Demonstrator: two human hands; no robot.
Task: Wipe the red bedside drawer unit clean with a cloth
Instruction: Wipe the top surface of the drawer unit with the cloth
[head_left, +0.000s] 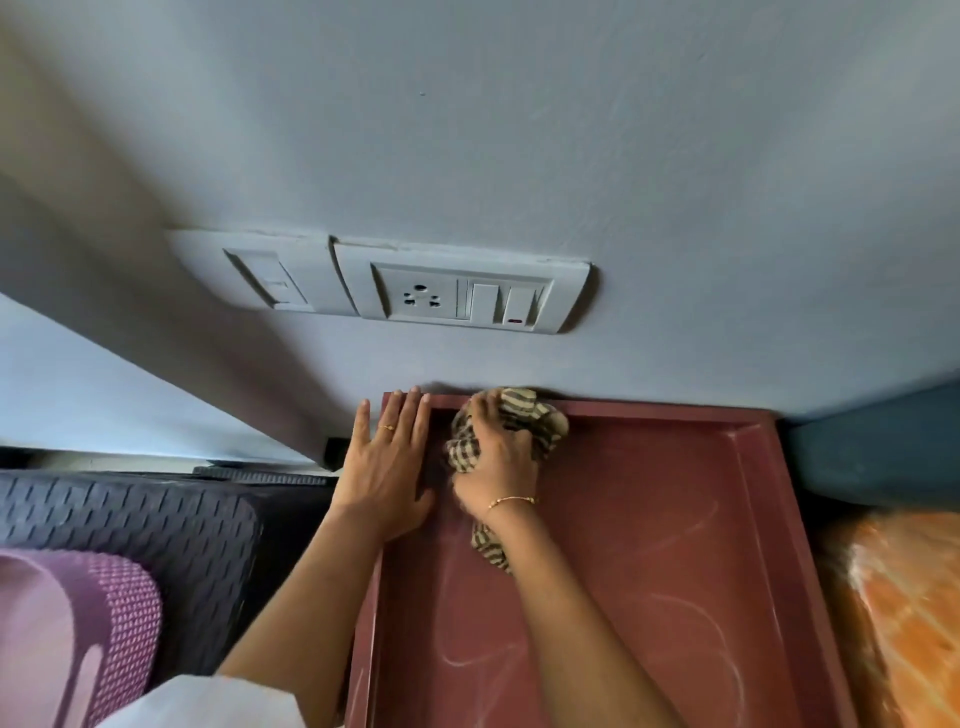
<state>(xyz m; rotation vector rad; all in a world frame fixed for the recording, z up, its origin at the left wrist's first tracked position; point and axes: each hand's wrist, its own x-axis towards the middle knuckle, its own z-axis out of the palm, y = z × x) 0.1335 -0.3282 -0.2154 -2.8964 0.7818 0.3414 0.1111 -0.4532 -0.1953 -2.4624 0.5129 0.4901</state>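
The right hand gripped a bunched cloth at the drawer unit's far-left corner; the left hand lay flat on its left rim. Next likely: sweeping along the far edge.

1. I saw the drawer unit was dull red, streaked with pale swirls.
2. My cloth was beige with dark stripes.
3. The wall was pale blue-grey, the socket plate white.
4. The fabric on the right was orange.
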